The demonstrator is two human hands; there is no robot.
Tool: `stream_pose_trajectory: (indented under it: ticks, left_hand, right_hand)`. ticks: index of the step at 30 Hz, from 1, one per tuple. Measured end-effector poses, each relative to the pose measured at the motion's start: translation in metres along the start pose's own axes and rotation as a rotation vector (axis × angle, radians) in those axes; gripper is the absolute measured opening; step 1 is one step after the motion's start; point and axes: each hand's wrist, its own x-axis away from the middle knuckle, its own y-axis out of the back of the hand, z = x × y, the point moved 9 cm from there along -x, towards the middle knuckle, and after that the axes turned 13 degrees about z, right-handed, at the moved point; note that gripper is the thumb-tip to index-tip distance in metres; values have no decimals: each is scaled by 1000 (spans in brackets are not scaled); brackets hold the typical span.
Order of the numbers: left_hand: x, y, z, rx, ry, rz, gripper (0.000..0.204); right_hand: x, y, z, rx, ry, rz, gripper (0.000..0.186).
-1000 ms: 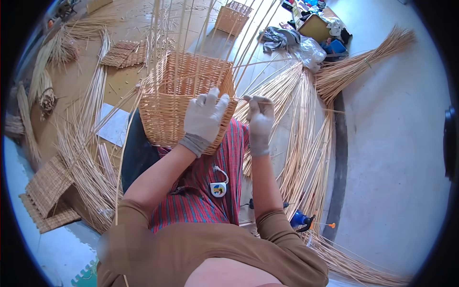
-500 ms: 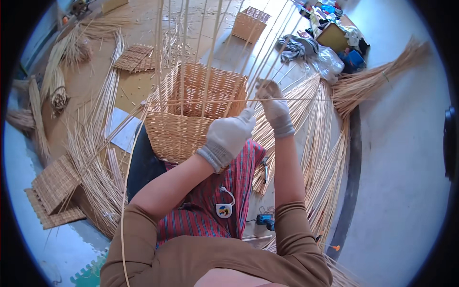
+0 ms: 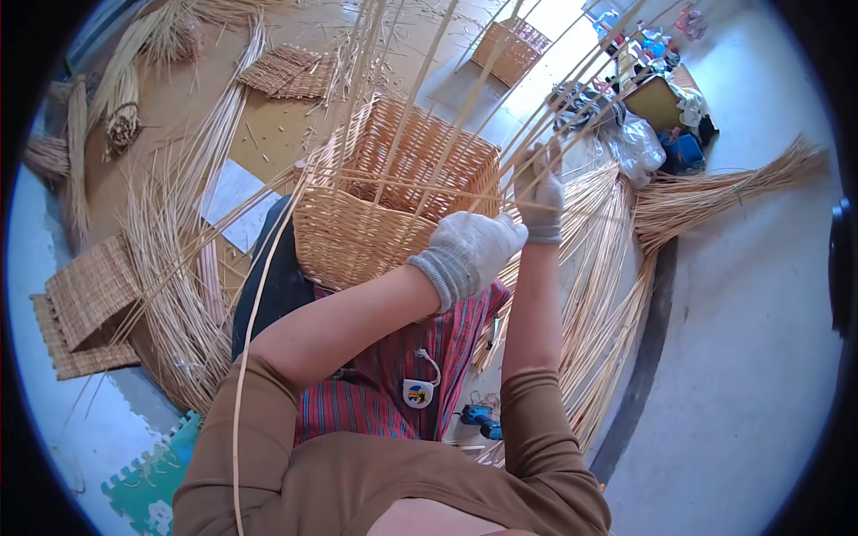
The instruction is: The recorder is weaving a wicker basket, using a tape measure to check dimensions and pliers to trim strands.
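Note:
A square wicker basket [image 3: 353, 234] leans on my lap, with long pale stakes [image 3: 460, 125] rising from its walls. My left hand [image 3: 474, 250], in a whitish knitted glove, is closed at the near right corner of its rim, around the base of the stakes there. A thin wicker strand [image 3: 407, 182] crosses the near side just above the rim and runs toward my right hand [image 3: 539, 192]. That hand, also gloved, is raised beside the right corner with its fingers curled about the strand among the slanting stakes. The fingertips are partly hidden and blurred.
Loose wicker bundles [image 3: 590, 313] spread over the floor at my right, and more canes [image 3: 170, 295] lie at my left. Woven panels [image 3: 94, 290], a white sheet [image 3: 239, 205] and a second basket [image 3: 511, 52] are around. A blue power tool [image 3: 481, 420] lies near my lap.
The basket and my hands appear farther right as the view has shifted. The strand that stretched out far to the right past my right hand no longer shows there.

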Motion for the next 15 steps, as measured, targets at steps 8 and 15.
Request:
stream_pose_trajectory:
  ticks: [8,15]
  left_hand:
    - [12,10,-3,70,-33,-53,18]
    - [49,-11,18,187,-107,-507,24]
  right_hand:
    - [2,21,-24,984,-262,69,50]
    - [35,32,-20,1285,96,-111,44]
